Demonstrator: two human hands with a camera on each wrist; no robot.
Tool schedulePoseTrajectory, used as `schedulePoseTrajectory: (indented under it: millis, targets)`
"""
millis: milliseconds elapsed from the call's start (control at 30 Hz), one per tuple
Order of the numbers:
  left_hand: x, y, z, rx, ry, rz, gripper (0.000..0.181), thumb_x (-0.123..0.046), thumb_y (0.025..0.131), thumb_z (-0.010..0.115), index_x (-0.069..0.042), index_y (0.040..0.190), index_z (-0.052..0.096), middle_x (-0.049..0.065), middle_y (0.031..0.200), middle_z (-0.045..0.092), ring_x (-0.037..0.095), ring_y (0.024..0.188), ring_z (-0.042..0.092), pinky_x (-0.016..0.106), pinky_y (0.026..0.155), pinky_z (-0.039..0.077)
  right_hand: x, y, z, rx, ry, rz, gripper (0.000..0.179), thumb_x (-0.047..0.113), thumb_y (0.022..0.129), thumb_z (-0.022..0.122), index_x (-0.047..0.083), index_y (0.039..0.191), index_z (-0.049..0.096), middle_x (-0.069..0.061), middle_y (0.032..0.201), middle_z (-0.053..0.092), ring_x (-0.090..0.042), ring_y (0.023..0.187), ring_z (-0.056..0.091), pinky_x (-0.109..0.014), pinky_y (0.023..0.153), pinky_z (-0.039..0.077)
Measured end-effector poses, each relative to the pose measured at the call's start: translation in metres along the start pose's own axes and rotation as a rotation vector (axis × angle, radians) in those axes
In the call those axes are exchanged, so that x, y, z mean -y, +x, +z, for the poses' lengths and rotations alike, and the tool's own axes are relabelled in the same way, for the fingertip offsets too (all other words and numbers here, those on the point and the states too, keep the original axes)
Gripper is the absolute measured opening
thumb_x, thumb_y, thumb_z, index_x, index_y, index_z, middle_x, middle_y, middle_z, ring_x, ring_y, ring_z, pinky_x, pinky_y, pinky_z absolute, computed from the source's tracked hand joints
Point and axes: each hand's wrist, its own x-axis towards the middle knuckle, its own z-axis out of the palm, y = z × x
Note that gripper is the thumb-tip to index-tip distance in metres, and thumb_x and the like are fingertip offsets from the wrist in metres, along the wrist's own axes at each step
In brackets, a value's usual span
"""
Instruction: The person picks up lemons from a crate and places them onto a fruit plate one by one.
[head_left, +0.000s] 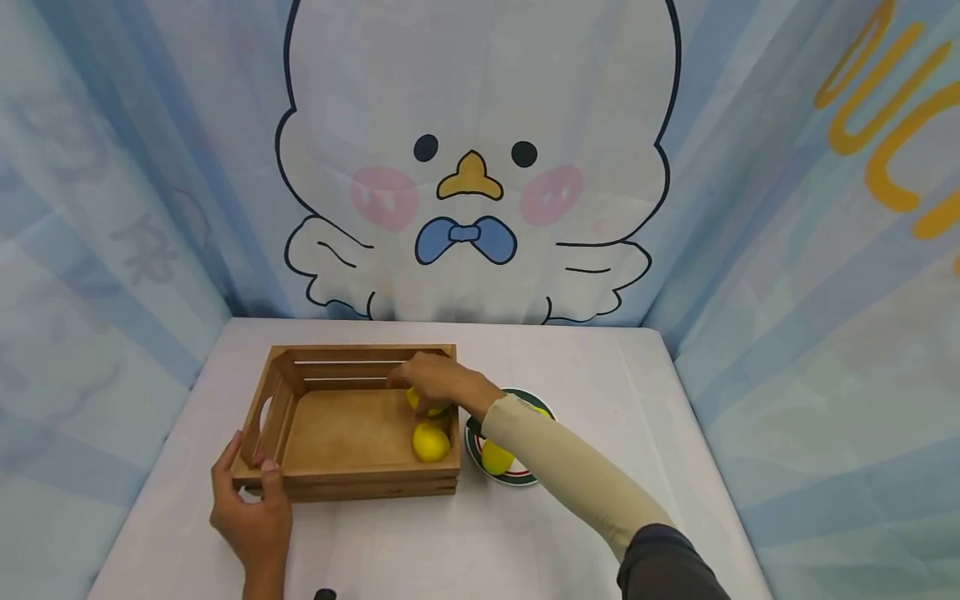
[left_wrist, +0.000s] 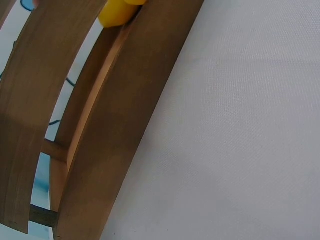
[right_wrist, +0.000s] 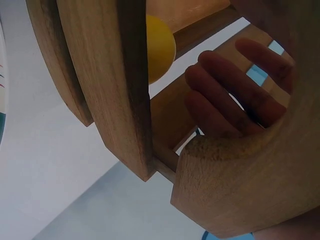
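Observation:
A wooden crate (head_left: 345, 486) with slatted sides stands on the table's left part. My left hand (head_left: 252, 521) grips its front left corner, the thumb over the front rim. My right hand (head_left: 435, 382) reaches over the crate's right end, its fingers loosely bent down inside. One lemon (head_left: 413, 398) lies below that hand, partly hidden by it; another lemon (head_left: 431, 442) sits nearer the front right corner. In the right wrist view, the fingers (right_wrist: 225, 85) show through the crate's handle hole, apart from a lemon (right_wrist: 160, 50).
Right of the crate, a plate (head_left: 517, 478) with a green rim holds a lemon (head_left: 497, 458) and more yellow behind my right sleeve (head_left: 577, 467). White cloth (head_left: 622, 392) covers the table. Printed curtains (head_left: 472, 283) hang along its back and sides.

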Motion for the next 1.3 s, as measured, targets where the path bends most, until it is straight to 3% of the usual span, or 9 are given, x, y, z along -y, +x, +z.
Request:
schedulePoseTrajectory:
  millis: [467, 733, 900, 1133, 1300]
  targets:
    - [0.002, 0.001, 0.0, 0.015, 0.005, -0.017, 0.06, -0.002, 0.094, 0.066, -0.026, 0.149, 0.062, 0.005, 0.138, 0.072, 0.0, 0.102, 0.066, 0.008, 0.091, 0.044, 0.002, 0.006, -0.001, 0.037, 0.009, -0.006, 0.067, 0.017, 0.083, 0.092, 0.016, 0.145, 0.065, -0.006, 0.138, 0.071, -0.021, 0.12, 0.068, -0.031, 0.103, 0.056]
    - [0.0, 0.001, 0.0, 0.001, -0.007, -0.009, 0.061, -0.001, 0.093, 0.066, -0.026, 0.148, 0.064, 0.016, 0.121, 0.074, 0.0, 0.099, 0.066, 0.008, 0.091, 0.045, 0.001, 0.01, 0.0, 0.054, -0.021, 0.0, 0.067, 0.021, 0.083, 0.092, 0.018, 0.145, 0.065, -0.004, 0.139, 0.07, -0.015, 0.119, 0.067, -0.028, 0.102, 0.055]
    - [0.001, 0.001, 0.0, 0.001, -0.005, -0.019, 0.06, -0.001, 0.093, 0.066, -0.026, 0.148, 0.064, 0.016, 0.126, 0.074, 0.0, 0.1, 0.066, 0.009, 0.092, 0.045, 0.001, 0.013, 0.001, 0.062, -0.025, 0.001, 0.067, 0.022, 0.083, 0.092, 0.018, 0.144, 0.065, -0.003, 0.14, 0.069, -0.015, 0.119, 0.066, -0.027, 0.102, 0.055]
    - [-0.006, 0.001, 0.001, -0.012, -0.018, -0.017, 0.057, 0.002, 0.093, 0.065, -0.016, 0.147, 0.064, 0.023, 0.127, 0.073, -0.004, 0.1, 0.063, 0.007, 0.091, 0.043, 0.003, 0.014, 0.001, 0.06, -0.039, 0.003, 0.067, 0.022, 0.082, 0.093, 0.018, 0.143, 0.066, -0.003, 0.141, 0.069, -0.015, 0.12, 0.066, -0.029, 0.103, 0.056]
    - [0.001, 0.002, -0.001, 0.001, -0.016, -0.005, 0.06, -0.001, 0.093, 0.066, -0.024, 0.148, 0.064, 0.023, 0.117, 0.074, -0.002, 0.099, 0.065, 0.008, 0.089, 0.044, 0.003, 0.016, 0.003, 0.052, -0.056, -0.005, 0.068, 0.022, 0.081, 0.093, 0.018, 0.144, 0.067, -0.002, 0.14, 0.07, -0.015, 0.118, 0.066, -0.029, 0.101, 0.056]
